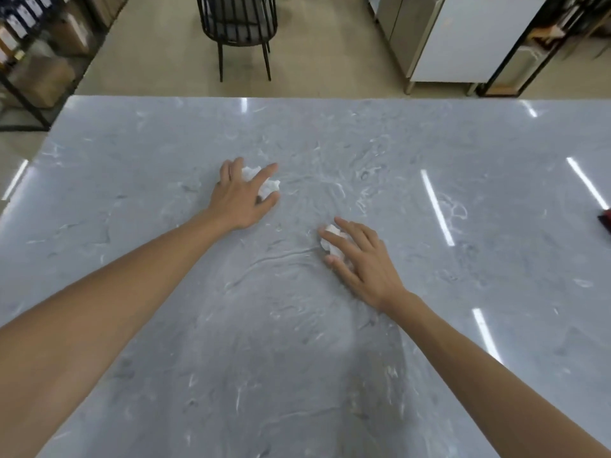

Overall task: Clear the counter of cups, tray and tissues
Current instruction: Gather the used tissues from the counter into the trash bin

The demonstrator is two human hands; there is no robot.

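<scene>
Two crumpled white tissues lie on the grey marble counter. My left hand lies over the far tissue, fingers spread and curled around it, thumb at its near side. My right hand covers the near tissue, with fingers and thumb closing on it. Both tissues are partly hidden under the fingers and rest on the counter. No cup or tray is in view.
A dark red object pokes in at the counter's right edge. Beyond the far edge stand a black slatted chair, a steel cabinet and shelving on the left.
</scene>
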